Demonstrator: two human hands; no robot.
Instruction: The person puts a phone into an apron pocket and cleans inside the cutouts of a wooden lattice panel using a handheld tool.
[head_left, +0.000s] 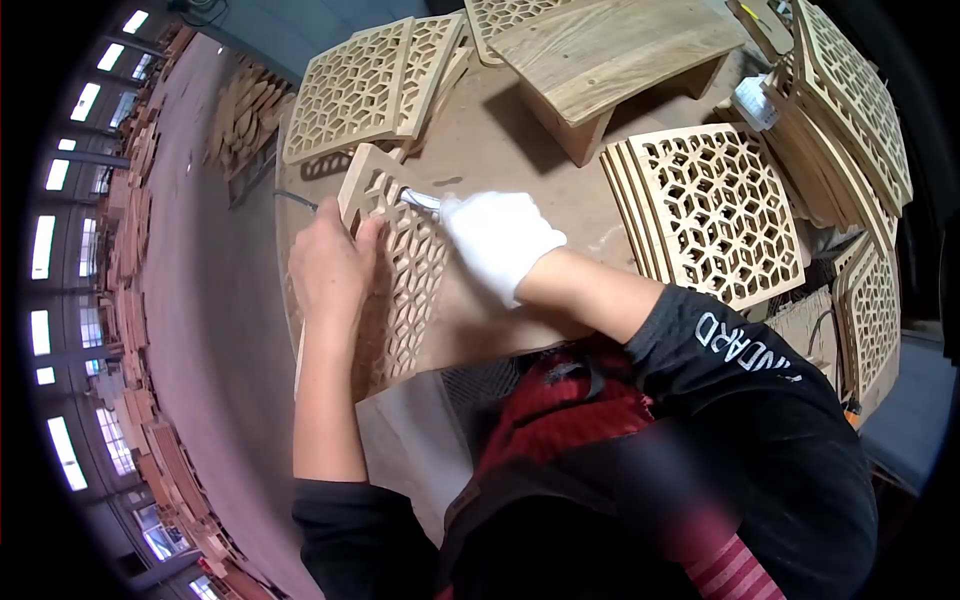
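Note:
My bare left hand [330, 265] grips the long edge of a wooden lattice panel [418, 285], its thumb over the front face. The panel stands tilted on its side on the worktable and is pierced with a geometric cut-out pattern. In a white glove, my right hand [503, 243] is closed around a slim silvery hand tool [420, 200]. The tool's tip meets the panel near its upper end, at one of the openings. Most of the tool's handle is hidden inside the glove, so its exact kind does not show.
On the worktable [480, 150] stands a low wooden bench [610, 50]. Stacked lattice panels [715, 210] lie to the right, with others [350, 90] at the back left. More panels [855, 100] lean at the far right. Timber piles [130, 270] line the hall at left.

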